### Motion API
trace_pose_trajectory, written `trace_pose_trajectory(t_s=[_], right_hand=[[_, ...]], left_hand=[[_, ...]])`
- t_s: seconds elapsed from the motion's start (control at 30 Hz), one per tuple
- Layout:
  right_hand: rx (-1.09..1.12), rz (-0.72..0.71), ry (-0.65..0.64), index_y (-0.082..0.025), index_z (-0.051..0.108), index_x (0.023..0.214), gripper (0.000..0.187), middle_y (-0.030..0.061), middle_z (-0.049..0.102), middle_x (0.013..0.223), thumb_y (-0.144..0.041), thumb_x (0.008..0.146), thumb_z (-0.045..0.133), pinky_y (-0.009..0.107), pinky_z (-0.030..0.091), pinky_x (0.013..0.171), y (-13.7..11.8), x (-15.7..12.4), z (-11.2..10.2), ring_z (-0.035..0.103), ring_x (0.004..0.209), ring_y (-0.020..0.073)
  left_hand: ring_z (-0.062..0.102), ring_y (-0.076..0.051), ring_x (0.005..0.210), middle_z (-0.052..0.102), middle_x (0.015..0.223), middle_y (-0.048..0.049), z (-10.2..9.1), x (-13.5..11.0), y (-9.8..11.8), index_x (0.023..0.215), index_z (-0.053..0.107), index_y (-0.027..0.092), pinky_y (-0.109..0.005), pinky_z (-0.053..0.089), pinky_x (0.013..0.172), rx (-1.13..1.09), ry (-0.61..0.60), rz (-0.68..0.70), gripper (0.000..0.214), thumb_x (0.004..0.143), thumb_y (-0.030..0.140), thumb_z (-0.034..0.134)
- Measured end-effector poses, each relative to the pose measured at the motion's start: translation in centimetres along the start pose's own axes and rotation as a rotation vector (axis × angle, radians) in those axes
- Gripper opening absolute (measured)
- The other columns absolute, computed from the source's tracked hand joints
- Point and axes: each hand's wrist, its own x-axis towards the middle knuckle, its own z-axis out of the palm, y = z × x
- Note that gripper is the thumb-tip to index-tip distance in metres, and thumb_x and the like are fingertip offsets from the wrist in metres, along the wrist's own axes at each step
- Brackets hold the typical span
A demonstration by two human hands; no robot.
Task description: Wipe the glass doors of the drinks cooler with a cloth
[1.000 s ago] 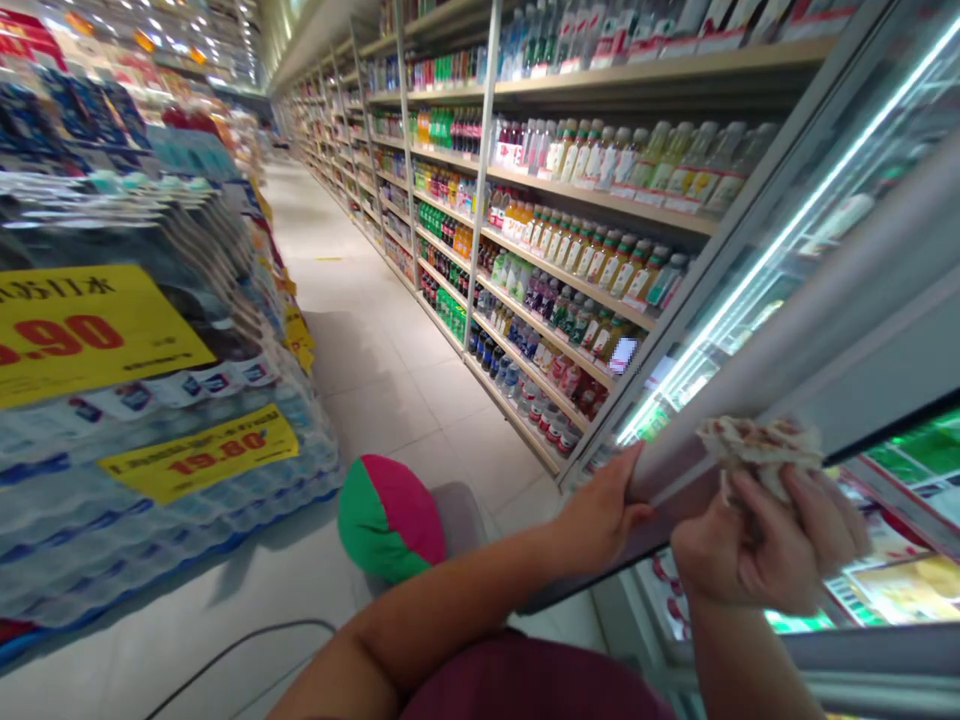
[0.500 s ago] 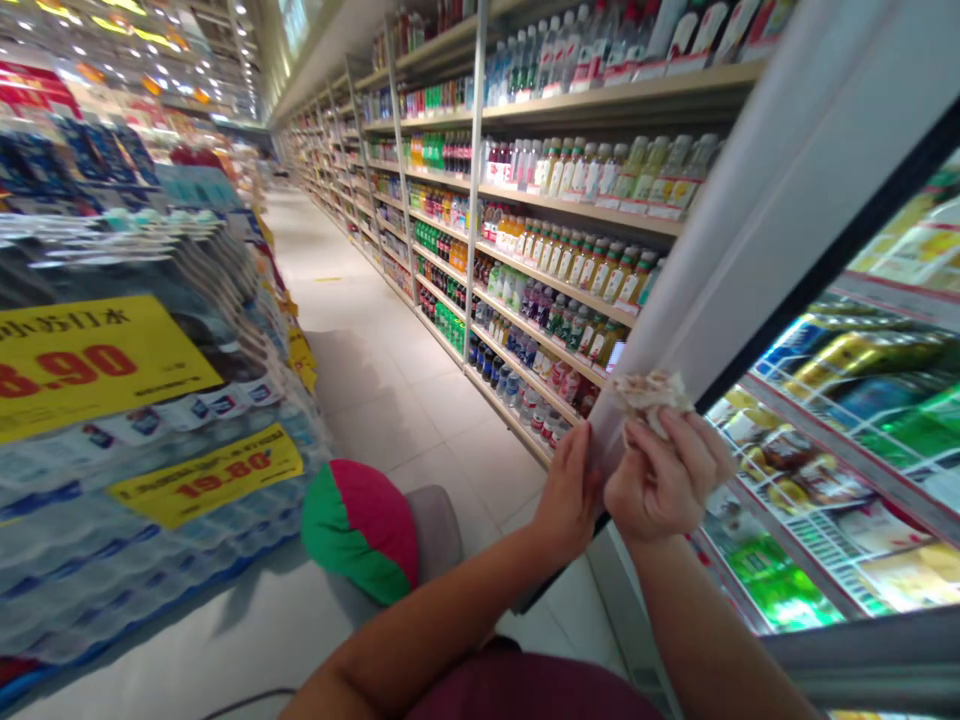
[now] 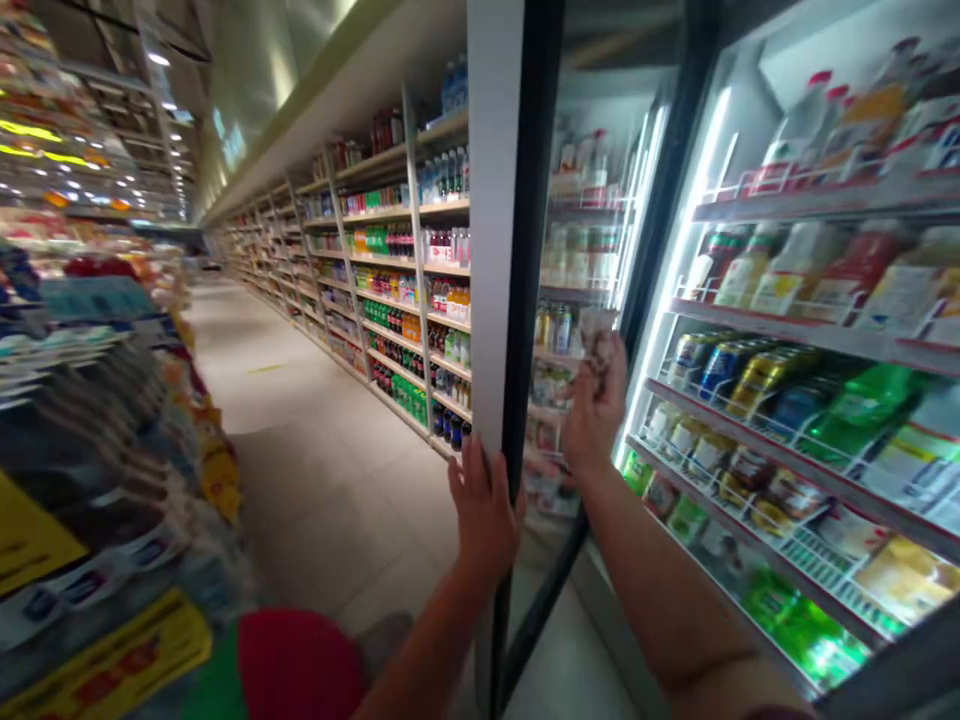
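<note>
A glass cooler door (image 3: 496, 250) stands swung open in front of me, with a grey frame and a dark seal. My left hand (image 3: 484, 515) lies on the door frame, fingers stretched upward and apart. Against the inner side of the glass, my right hand (image 3: 596, 415) is closed around a crumpled, pale brownish cloth (image 3: 598, 335). The hand and cloth are slightly blurred, and bottles show as reflections in the glass around them.
To the right, the lit cooler shelves (image 3: 780, 420) hold bottles and cans. Long drink shelves (image 3: 390, 300) line the aisle. A stack of wrapped bottles (image 3: 90, 480) with yellow price signs stands at left. A red and green rounded object (image 3: 292, 665) is low in front.
My view has turned right, bringing the cooler interior into sight. My right hand with the cloth has moved from the door's frame to its glass. My left hand's fingers are more spread.
</note>
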Motion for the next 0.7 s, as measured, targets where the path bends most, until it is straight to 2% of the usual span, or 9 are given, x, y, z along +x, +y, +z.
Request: trace_pose_trajectory(t_s=[0.07, 0.17, 0.33, 0.47, 0.57, 0.7], right_hand=[[-0.010, -0.044, -0.106, -0.021, 0.039, 0.155, 0.051, 0.0161, 0.042, 0.157, -0.028, 0.104, 0.034, 0.055, 0.045, 0.114, 1.8, 0.3, 3.0, 0.044, 0.144, 0.0281], [-0.026, -0.130, -0.221, -0.020, 0.040, 0.154, 0.051, 0.0159, 0.039, 0.160, -0.024, 0.104, 0.035, 0.055, 0.037, 0.120, 3.8, -0.7, 6.6, 0.032, 0.151, 0.0282], [-0.073, -0.268, -0.207, -0.023, 0.043, 0.153, 0.053, 0.0130, 0.048, 0.154, -0.016, 0.100, 0.041, 0.050, 0.038, 0.120, 7.2, -1.9, 10.2, 0.035, 0.150, 0.0258], [-0.080, -0.360, -0.195, -0.023, 0.040, 0.155, 0.057, 0.0117, 0.048, 0.154, -0.012, 0.099, 0.042, 0.047, 0.040, 0.119, 10.0, -1.6, 13.7, 0.034, 0.151, 0.0245], [-0.107, -0.365, -0.194, -0.023, 0.038, 0.156, 0.059, 0.0106, 0.048, 0.155, -0.011, 0.098, 0.042, 0.047, 0.041, 0.118, 11.3, -1.6, 16.5, 0.034, 0.151, 0.0245], [-0.132, -0.432, -0.206, -0.020, 0.044, 0.152, 0.056, 0.0112, 0.053, 0.150, -0.009, 0.097, 0.045, 0.046, 0.040, 0.118, 12.7, -1.4, 19.0, 0.033, 0.151, 0.0244]], left_hand=[[0.016, -0.042, 0.153, 0.011, 0.163, -0.0324, 0.5, 0.6, -2.1, 0.161, 0.004, 0.011, -0.069, 0.026, 0.116, 0.102, 0.015, 0.053, 0.089, 0.094, 0.016, 0.062], [0.024, -0.042, 0.151, 0.017, 0.162, -0.0318, 1.2, 0.8, -5.2, 0.162, 0.003, 0.010, -0.065, 0.033, 0.115, 0.183, 0.031, 0.051, 0.090, 0.093, 0.015, 0.062], [0.039, -0.041, 0.144, 0.030, 0.159, -0.0277, 2.8, 1.6, -10.3, 0.163, 0.004, 0.015, -0.055, 0.048, 0.106, 0.166, 0.050, -0.007, 0.089, 0.094, 0.017, 0.060], [0.047, -0.037, 0.139, 0.042, 0.153, -0.0224, 4.4, 4.2, -13.4, 0.161, 0.018, 0.016, -0.054, 0.046, 0.108, 0.030, 0.131, -0.188, 0.077, 0.097, 0.031, 0.057], [0.045, -0.040, 0.138, 0.042, 0.152, -0.0240, 6.0, 6.9, -15.5, 0.159, 0.023, 0.011, -0.055, 0.042, 0.111, 0.005, 0.204, -0.343, 0.083, 0.094, 0.047, 0.060], [0.059, -0.039, 0.122, 0.059, 0.133, -0.0241, 8.4, 9.5, -18.9, 0.154, 0.033, 0.006, -0.052, 0.048, 0.102, 0.076, 0.141, -0.453, 0.073, 0.096, 0.048, 0.048]])
